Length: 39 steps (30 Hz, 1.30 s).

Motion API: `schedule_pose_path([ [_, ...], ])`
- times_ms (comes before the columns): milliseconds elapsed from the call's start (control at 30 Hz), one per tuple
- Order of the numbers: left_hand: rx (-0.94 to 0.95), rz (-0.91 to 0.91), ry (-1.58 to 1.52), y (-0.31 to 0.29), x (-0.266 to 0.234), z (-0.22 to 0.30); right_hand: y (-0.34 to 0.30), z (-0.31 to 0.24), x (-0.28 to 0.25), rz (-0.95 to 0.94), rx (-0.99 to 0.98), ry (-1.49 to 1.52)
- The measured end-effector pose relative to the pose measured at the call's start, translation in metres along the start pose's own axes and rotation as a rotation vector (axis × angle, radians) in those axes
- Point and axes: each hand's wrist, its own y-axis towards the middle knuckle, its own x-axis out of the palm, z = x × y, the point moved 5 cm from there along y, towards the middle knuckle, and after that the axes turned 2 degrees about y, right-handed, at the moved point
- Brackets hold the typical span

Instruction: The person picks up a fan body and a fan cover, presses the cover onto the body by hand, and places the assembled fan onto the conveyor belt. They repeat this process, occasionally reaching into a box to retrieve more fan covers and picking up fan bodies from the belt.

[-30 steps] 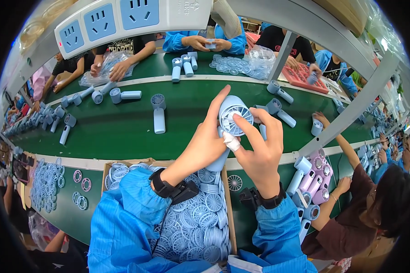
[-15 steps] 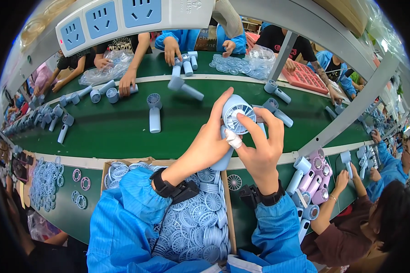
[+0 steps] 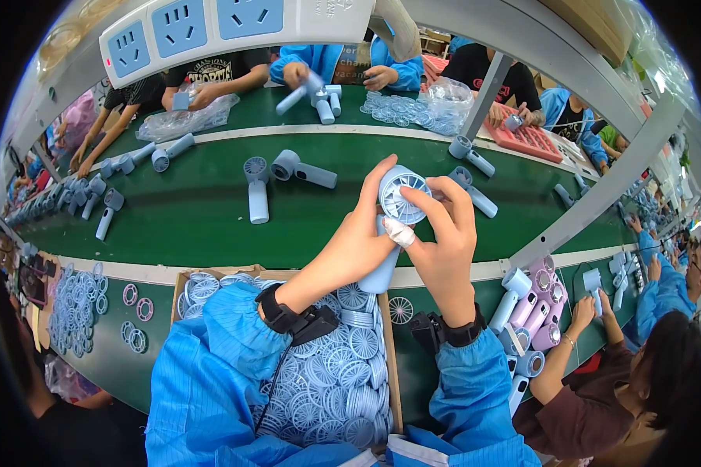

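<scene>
A light-blue handheld fan (image 3: 377, 274) is held up over the near edge of the belt, its round front facing up toward me. My left hand (image 3: 357, 247) is closed round its back and upper handle. Pale radial blades or spokes show inside the fan's ring. My right hand (image 3: 446, 253) grips the head from the right, a fingertip against the middle of the round front. Its thumb, wrapped in white tape, presses at the lower rim. Under my forearms, a cardboard box (image 3: 395, 373) holds many light-blue round grilles (image 3: 319, 389).
A green conveyor belt (image 3: 210, 226) carries several blue fans (image 3: 257, 198). More rings (image 3: 74, 311) lie at left; purple and blue fans (image 3: 549, 335) are stacked at right. A power strip (image 3: 241, 39) and metal posts (image 3: 600, 175) stand in front. Co-workers sit opposite and at right.
My hands and the fan have shifted slightly left; the right fingertip has moved a little on the front. Opposite, a fan now rests on the belt, and a co-worker lifts another.
</scene>
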Motion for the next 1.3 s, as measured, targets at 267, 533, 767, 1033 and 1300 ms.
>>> schedule_pose_path([
  [267, -0.135, -0.02, -0.085, -0.004, 0.0, 0.004, 0.005, 0.004, 0.0, -0.133, 0.066, 0.105],
  [533, -0.145, -0.014, -0.051, -0.005, 0.0, 0.006, 0.005, 0.008, 0.0, -0.143, 0.103, 0.185],
  [767, -0.165, -0.028, -0.065, -0.005, 0.001, 0.003, 0.003, 0.015, 0.002, -0.138, 0.112, 0.225],
  [1033, -0.089, -0.015, 0.003, -0.005, 0.0, 0.0, 0.004, 0.007, 0.002, -0.187, 0.089, 0.162],
  [1300, -0.146, -0.033, -0.045, -0.005, 0.0, 0.001, 0.003, 0.006, 0.003, -0.2, 0.102, 0.151],
])
